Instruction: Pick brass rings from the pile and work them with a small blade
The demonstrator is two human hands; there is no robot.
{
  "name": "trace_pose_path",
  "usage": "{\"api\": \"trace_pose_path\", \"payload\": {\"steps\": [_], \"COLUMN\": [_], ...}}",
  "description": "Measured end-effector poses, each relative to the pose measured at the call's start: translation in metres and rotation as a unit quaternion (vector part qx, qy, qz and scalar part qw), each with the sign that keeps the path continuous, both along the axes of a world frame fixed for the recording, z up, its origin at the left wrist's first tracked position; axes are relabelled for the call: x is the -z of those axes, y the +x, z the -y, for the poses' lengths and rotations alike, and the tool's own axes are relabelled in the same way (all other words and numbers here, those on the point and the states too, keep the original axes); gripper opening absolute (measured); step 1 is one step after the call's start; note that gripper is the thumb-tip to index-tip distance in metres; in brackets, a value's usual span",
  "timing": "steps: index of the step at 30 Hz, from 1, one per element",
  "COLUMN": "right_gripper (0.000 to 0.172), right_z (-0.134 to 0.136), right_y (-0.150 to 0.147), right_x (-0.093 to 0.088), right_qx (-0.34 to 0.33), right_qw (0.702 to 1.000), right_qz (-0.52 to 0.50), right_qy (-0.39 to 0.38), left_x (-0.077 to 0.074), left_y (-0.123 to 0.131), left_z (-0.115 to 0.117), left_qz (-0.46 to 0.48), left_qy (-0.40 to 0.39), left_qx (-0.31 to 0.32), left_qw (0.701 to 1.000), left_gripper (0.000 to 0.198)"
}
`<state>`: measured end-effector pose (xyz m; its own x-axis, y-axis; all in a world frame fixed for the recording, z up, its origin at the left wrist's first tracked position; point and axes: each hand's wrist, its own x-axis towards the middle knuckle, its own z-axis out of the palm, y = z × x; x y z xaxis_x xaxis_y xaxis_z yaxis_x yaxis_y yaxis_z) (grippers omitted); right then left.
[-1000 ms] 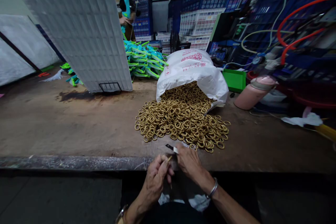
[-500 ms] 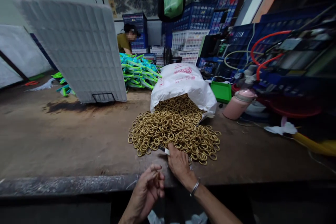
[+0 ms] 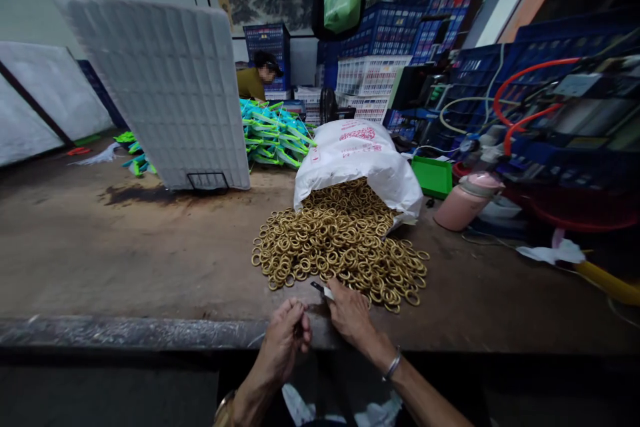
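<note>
At the table's front edge my left hand (image 3: pixel 286 337) has its fingers curled together in a pinch. What lies in it is hidden, though a thin pale strand (image 3: pixel 256 340) shows just beside it. My right hand (image 3: pixel 353 312) is closed around a small knife (image 3: pixel 325 291) with a pale handle and a dark blade pointing left. It rests at the near edge of a heap of brass-coloured rings (image 3: pixel 335 247). The rings spill from the open mouth of a white sack (image 3: pixel 357 157) with red print, lying on its side.
A tall white ribbed panel (image 3: pixel 165 93) stands left on the brown table (image 3: pixel 125 253). Behind it lie green and blue plastic pieces (image 3: pixel 275 133), near a co-worker (image 3: pixel 253 82). To the right are a green tray (image 3: pixel 433 175), a pink bottle (image 3: pixel 465 200) and red hoses (image 3: pixel 533 118).
My left hand has closed from loosely spread fingers into a pinch. My right hand keeps the knife by the rings. The whole view has shifted slightly, so things appear further right.
</note>
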<state>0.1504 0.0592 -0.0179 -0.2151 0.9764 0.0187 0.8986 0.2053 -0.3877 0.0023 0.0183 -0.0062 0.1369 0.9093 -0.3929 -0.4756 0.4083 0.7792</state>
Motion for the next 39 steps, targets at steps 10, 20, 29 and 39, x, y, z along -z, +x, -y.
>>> {"api": "trace_pose_path", "payload": {"steps": [10, 20, 29, 39], "right_gripper": [0.025, 0.039, 0.024, 0.023], "right_z": [0.011, 0.023, 0.017, 0.018], "right_y": [0.002, -0.011, -0.013, -0.010], "right_x": [-0.021, -0.022, -0.009, -0.015], "right_qx": [-0.030, 0.030, 0.054, 0.021], "right_qw": [0.874, 0.769, 0.844, 0.890], "right_qz": [-0.414, -0.532, -0.470, -0.409], "right_qy": [-0.253, -0.353, -0.252, -0.203], "left_x": [-0.009, -0.008, -0.002, -0.003], "left_y": [0.004, 0.010, 0.008, 0.003], "left_z": [-0.008, 0.002, 0.005, 0.005], "left_qz": [-0.170, -0.105, -0.122, -0.173], "left_qy": [0.184, 0.108, 0.076, 0.101], "left_qx": [0.062, -0.006, 0.020, 0.057], "left_qw": [0.966, 0.989, 0.989, 0.978], "left_gripper": [0.023, 0.021, 0.031, 0.030]}}
